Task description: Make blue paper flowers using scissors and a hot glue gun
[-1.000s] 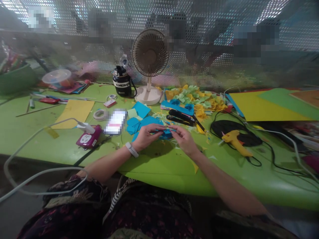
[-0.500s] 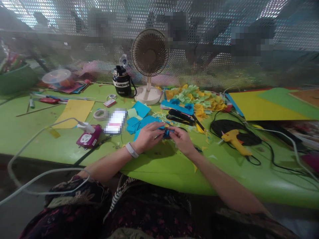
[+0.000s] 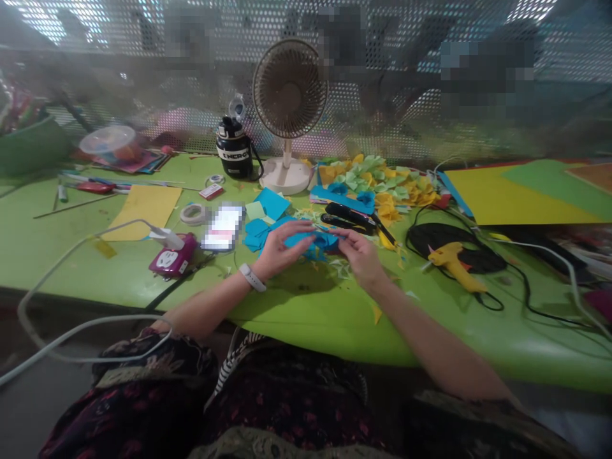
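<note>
Small blue folded paper [image 3: 326,240], shaped somewhat like a flower, is between my two hands above the green table. My right hand [image 3: 361,256] pinches its right edge between thumb and fingertips. My left hand [image 3: 285,247], with a pale band on the wrist, has its fingers stretched out and its thumb apart, close to the paper's left side. More blue paper pieces [image 3: 257,234] lie under and behind my left hand. Just behind my hands rests a black stapler [image 3: 348,218]. Green and yellow paper scraps are scattered around; the fingertips partly hide the blue paper.
A yellow glue gun [image 3: 456,266] lies on a black round mat at right. A phone [image 3: 222,227], tape roll [image 3: 192,215] and purple power socket [image 3: 172,256] are left. Behind stand a fan [image 3: 289,89], black bottle [image 3: 233,150] and paper-flower heap [image 3: 377,178].
My left fingers have straightened and the thumb has spread from them. My right hand has shifted slightly right, still pinching the blue paper. The whole view has tilted a little downward.
</note>
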`<move>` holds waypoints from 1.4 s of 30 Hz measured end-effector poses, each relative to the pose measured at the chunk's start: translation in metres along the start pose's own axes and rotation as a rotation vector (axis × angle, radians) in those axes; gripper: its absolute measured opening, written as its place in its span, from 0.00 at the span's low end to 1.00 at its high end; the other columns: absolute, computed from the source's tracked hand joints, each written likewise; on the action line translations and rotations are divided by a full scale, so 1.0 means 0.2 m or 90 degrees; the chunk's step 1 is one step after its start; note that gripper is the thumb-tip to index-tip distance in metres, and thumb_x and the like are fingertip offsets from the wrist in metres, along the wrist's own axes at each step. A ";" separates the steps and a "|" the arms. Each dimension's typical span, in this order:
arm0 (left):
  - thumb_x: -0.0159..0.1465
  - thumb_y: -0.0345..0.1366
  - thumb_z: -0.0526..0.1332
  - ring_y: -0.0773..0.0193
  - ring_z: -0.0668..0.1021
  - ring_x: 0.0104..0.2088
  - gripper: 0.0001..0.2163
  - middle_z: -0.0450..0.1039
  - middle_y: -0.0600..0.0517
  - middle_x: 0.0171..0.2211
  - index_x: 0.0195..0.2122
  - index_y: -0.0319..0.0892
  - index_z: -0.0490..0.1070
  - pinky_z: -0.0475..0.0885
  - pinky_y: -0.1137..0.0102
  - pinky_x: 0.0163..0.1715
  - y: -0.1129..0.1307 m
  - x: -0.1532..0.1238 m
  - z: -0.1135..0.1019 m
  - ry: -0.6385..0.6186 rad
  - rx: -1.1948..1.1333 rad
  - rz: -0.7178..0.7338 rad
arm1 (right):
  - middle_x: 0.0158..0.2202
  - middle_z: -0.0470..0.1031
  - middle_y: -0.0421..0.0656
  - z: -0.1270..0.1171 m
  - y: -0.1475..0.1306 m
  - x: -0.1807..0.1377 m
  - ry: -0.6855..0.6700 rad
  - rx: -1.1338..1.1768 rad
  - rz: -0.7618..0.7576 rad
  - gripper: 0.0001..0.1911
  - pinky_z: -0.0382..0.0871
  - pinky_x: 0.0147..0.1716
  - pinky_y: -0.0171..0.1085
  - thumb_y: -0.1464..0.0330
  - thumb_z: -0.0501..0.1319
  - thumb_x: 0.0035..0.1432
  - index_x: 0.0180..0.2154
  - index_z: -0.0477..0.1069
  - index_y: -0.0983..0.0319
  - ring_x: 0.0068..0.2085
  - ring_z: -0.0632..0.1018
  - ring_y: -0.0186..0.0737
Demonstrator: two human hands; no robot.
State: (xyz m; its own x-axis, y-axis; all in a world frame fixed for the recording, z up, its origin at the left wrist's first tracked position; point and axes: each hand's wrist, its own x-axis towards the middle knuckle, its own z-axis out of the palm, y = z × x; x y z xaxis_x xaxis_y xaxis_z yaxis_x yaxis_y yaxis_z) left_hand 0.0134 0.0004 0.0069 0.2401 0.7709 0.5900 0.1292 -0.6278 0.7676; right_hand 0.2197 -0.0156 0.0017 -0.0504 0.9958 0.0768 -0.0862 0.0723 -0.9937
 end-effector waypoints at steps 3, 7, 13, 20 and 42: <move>0.64 0.44 0.65 0.56 0.81 0.50 0.13 0.80 0.43 0.47 0.44 0.40 0.79 0.75 0.60 0.52 0.00 0.03 -0.03 0.033 -0.111 -0.109 | 0.36 0.81 0.41 -0.02 -0.02 0.01 0.022 0.032 0.018 0.18 0.79 0.38 0.40 0.57 0.72 0.48 0.40 0.79 0.58 0.31 0.81 0.36; 0.62 0.45 0.67 0.55 0.81 0.48 0.16 0.81 0.43 0.47 0.46 0.40 0.79 0.75 0.61 0.51 -0.01 0.04 -0.04 0.006 -0.198 -0.192 | 0.36 0.81 0.41 -0.02 -0.02 0.01 0.019 0.051 0.022 0.17 0.79 0.37 0.40 0.58 0.71 0.48 0.40 0.78 0.58 0.30 0.80 0.35; 0.62 0.43 0.67 0.57 0.81 0.48 0.16 0.81 0.44 0.48 0.47 0.40 0.78 0.74 0.61 0.52 -0.01 0.02 -0.01 -0.051 -0.223 -0.202 | 0.35 0.81 0.41 -0.02 -0.02 0.01 0.011 0.042 0.035 0.16 0.79 0.38 0.41 0.59 0.71 0.48 0.39 0.78 0.58 0.31 0.80 0.36; 0.63 0.43 0.67 0.59 0.81 0.46 0.16 0.80 0.44 0.47 0.48 0.41 0.78 0.75 0.62 0.50 -0.05 0.01 -0.01 -0.073 -0.215 -0.187 | 0.34 0.81 0.40 -0.02 -0.02 0.01 0.006 0.043 0.038 0.16 0.79 0.38 0.41 0.59 0.71 0.47 0.39 0.78 0.57 0.29 0.79 0.35; 0.57 0.43 0.70 0.59 0.83 0.38 0.16 0.83 0.47 0.41 0.44 0.41 0.82 0.78 0.62 0.46 -0.06 0.01 -0.01 -0.100 -0.246 -0.294 | 0.33 0.82 0.41 -0.02 -0.10 -0.03 -0.040 -0.030 -0.009 0.14 0.77 0.40 0.43 0.60 0.64 0.54 0.41 0.79 0.59 0.32 0.82 0.40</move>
State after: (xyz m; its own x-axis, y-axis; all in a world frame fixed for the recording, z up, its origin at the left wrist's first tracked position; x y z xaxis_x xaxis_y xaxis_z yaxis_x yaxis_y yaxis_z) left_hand 0.0099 0.0111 -0.0008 0.3855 0.9098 0.1536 -0.0960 -0.1260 0.9874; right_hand 0.2260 -0.0223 0.0206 -0.1112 0.9893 0.0949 -0.0405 0.0909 -0.9950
